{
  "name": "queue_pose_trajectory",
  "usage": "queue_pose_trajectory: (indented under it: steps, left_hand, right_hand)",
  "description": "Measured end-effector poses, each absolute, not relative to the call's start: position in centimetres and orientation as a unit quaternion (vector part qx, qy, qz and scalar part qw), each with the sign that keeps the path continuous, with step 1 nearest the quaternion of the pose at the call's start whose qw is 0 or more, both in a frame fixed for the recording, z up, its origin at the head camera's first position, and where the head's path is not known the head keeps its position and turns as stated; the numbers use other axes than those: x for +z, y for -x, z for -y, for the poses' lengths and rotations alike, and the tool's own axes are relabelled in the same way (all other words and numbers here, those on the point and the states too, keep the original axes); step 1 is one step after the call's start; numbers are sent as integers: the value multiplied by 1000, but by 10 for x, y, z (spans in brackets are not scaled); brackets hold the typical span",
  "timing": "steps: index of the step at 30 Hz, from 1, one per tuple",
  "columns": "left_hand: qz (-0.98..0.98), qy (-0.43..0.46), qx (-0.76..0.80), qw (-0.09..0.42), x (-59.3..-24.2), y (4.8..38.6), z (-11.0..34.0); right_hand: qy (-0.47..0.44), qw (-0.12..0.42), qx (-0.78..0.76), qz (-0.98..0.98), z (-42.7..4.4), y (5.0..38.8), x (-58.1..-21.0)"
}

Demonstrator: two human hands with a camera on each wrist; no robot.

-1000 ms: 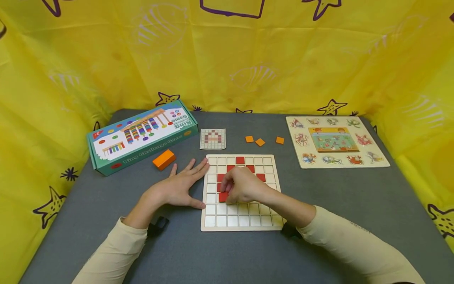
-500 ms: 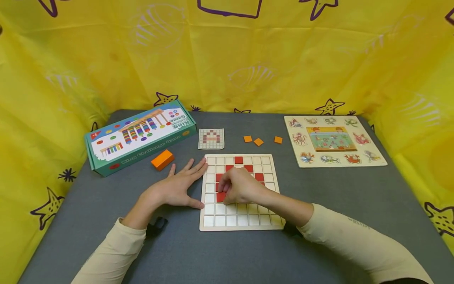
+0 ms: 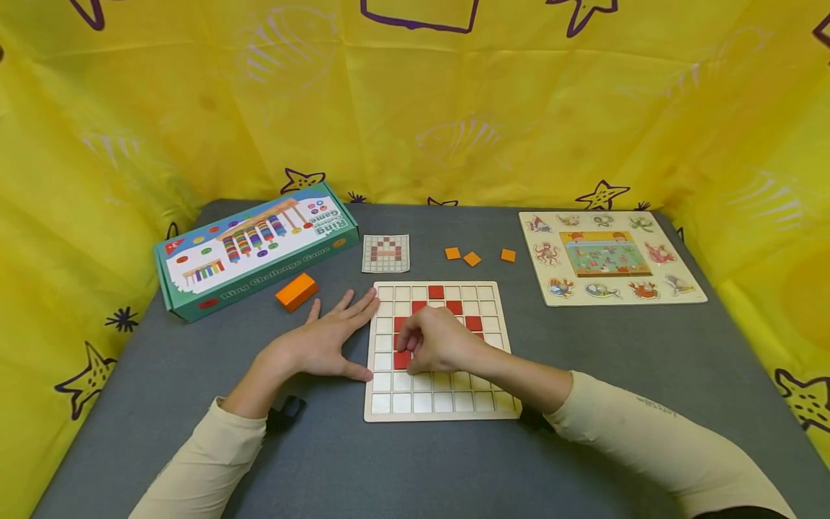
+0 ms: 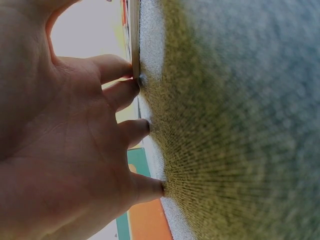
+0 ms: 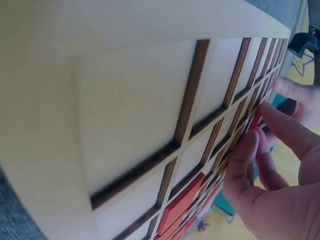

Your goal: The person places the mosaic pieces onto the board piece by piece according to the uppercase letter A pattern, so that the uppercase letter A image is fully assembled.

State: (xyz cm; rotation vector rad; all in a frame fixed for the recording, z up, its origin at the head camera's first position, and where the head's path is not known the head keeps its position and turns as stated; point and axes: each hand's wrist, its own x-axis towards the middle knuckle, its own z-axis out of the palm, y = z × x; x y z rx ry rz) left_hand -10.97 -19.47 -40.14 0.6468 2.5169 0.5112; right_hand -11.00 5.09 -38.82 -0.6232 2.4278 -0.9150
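Observation:
A square wooden grid board (image 3: 444, 416) lies on the table with several red square tiles set in its cells. My right hand (image 3: 447, 339) is over the board's middle left, its thumb and index finger pinching a red tile (image 3: 402, 360) at a cell. In the right wrist view those fingertips sit at the edges of that red tile (image 5: 256, 119). The hand covers part of the grid and some tiles. My left hand (image 3: 331, 342) is spread beside the board, fingers straight, with the thumb and a fingertip touching its left edge. Nothing is held in it.
Behind the board lie a small pattern card (image 3: 385, 254) and loose orange tiles, one (image 3: 509, 255) apart from two others. An orange block (image 3: 297, 292) rests near my left hand. A green game box (image 3: 256, 252) stands at back left, a sea-animal puzzle (image 3: 612, 258) at back right.
The head view has shifted slightly, moving everything a little left in it. Both hands keep their places at the board, and the right fingers stay on the red tile.

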Motion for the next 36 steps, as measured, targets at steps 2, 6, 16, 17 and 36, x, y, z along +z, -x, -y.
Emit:
queue_pose_trajectory:
  steps: [2,6,16,17,36]
  left_hand:
    - [-921,-238,189,243,-401,110,195]
    - [-921,-239,190,242,-401,109,195]
    - [-922,-240,187,238,-402,109,196]
    - [-922,-240,188,238,-401,109,196]
    - [-922,-239,185,241,-400,109,195]
  right_hand:
    - [232,233,-337,-882,-52,110,-389]
    - [240,235,-349,-875,-55,111,-390]
    - [246,232,-360,-869,-56,111,-390]
    - [244,232,-358,-871,-56,110,-390]
    - [211,232,-383,-869,-80,128,-381]
